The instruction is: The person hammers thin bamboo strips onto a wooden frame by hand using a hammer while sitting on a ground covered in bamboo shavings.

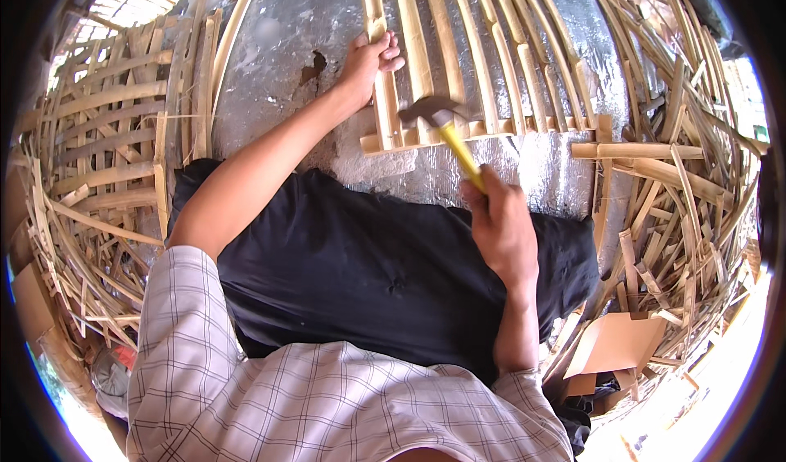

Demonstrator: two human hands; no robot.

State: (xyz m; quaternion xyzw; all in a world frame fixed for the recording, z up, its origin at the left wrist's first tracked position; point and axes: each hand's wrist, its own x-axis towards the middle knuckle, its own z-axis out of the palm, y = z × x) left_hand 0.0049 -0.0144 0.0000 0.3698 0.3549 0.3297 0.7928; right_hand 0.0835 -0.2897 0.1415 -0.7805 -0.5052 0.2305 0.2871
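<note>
Clock reference: lap at centre, 12 o'clock directly away from the body.

Step in hand, judged from posture: hammering at the crossing of slat (386,110) and rail (370,144). Slat location: 12 o'clock, over the grey sheet (270,69), first in the row at its 9 o'clock side; lower end lying across the rail, near the rail's 9 o'clock end. Other slats (444,36): side by side toward 3 o'clock, lower ends along the same rail.

Left hand (368,63): closed around the slat, well up from the crossing toward 12 o'clock. Right hand (501,225): at 1 to 2 o'clock, gripping the lower handle of the hammer (460,149). Hammer angled toward 11 o'clock, head slightly blurred, just to the 3 o'clock side of the slat. Contact between head and wood: impossible to tell. Nail: none discernible at this size.

Next move, as a judgement: first check the slat for alignment with its neighbours and firm seating on the rail. Then bring the hammer head toward 8 o'clock, over the crossing, and strike squarely. Hold left fingers clear of the swing. Avoid glancing blows; likely results include a split slat or a shifted rail.
</note>
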